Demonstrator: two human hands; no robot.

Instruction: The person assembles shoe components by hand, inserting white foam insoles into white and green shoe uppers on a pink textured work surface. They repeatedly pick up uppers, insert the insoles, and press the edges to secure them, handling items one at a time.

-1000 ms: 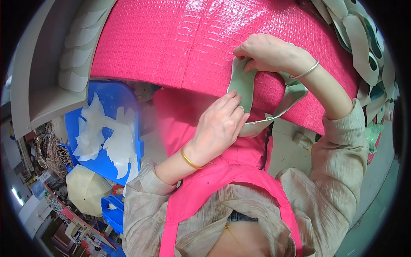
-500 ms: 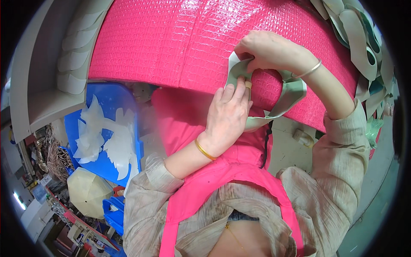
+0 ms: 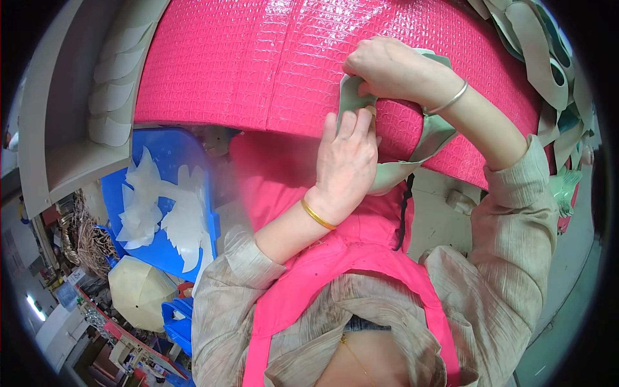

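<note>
A pale green, curved shoe upper piece (image 3: 440, 134) forms an open loop over the near edge of the pink textured table cover. My right hand (image 3: 396, 72), with a silver bangle at the wrist, has its fingers curled over the far part of the piece. Nearer to me, my left hand (image 3: 348, 145) presses its fingers along the left side of the loop. A beige band is on one finger of the left hand, and a gold bangle circles that wrist. The left fingertips lie close beside the right hand's thumb.
Several pale cut pieces (image 3: 540, 58) are heaped at the table's right end. On the left stands a grey shelf (image 3: 84, 158) with stacked pieces. Below it, a blue chair (image 3: 169, 137) holds white scraps (image 3: 184, 213). The pink table cover (image 3: 213, 71) spreads ahead of me.
My right hand has shifted slightly up and left, tilting the shoe upper piece so its far edge now shows above the wrist. My left fingers have moved a little up along it.
</note>
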